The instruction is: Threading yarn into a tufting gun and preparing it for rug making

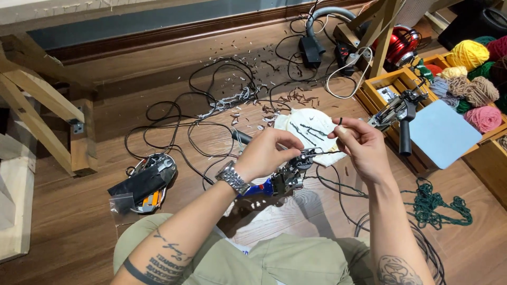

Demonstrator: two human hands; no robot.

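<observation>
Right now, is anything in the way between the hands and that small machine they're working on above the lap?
Nothing visible. The left hand and right hand are already at the machine, pinching a thin dark wire over it.

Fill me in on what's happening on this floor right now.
A person sits on the wooden floor, both hands raised over a small blue-and-metal machine. The left hand and the right hand pinch a thin dark thread between them, just above the machine. A white cloth with dark pieces lies behind it. Black cables sprawl around, and balls of yarn sit in wooden boxes at right.
</observation>
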